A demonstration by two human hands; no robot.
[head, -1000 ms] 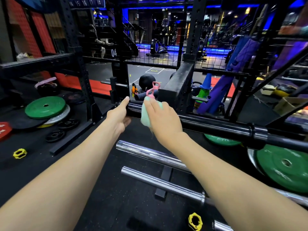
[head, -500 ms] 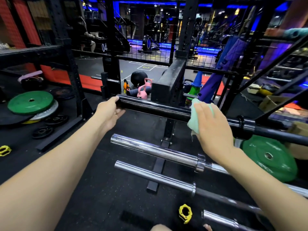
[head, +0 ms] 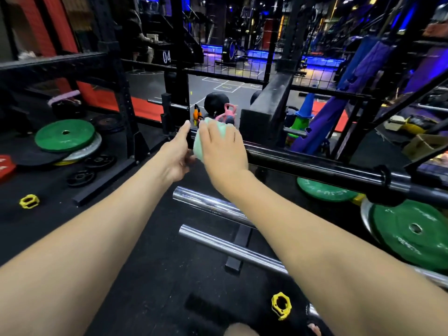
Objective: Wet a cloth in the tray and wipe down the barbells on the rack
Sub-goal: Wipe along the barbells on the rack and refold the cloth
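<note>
A black barbell (head: 315, 166) lies across the top of the rack, running from centre to the right edge. My right hand (head: 221, 149) grips a pale green cloth (head: 199, 147) wrapped over the bar's left end. My left hand (head: 178, 151) holds that same end just left of the cloth, thumb up. Below lie two chrome barbells (head: 213, 206), (head: 232, 248) on lower rack pegs. No tray is in view.
Green weight plates (head: 409, 231), (head: 64, 134) lie on the right and left. Yellow collars (head: 281, 305), (head: 29, 201) sit on the black floor. Black rack uprights (head: 126, 112) and a slanted post (head: 266, 105) stand behind the bar, with kettlebells (head: 228, 112) and cones (head: 303, 115) beyond.
My right hand slid the cloth back left along the black bar, from its middle to the end beside my left hand. The view shifted slightly.
</note>
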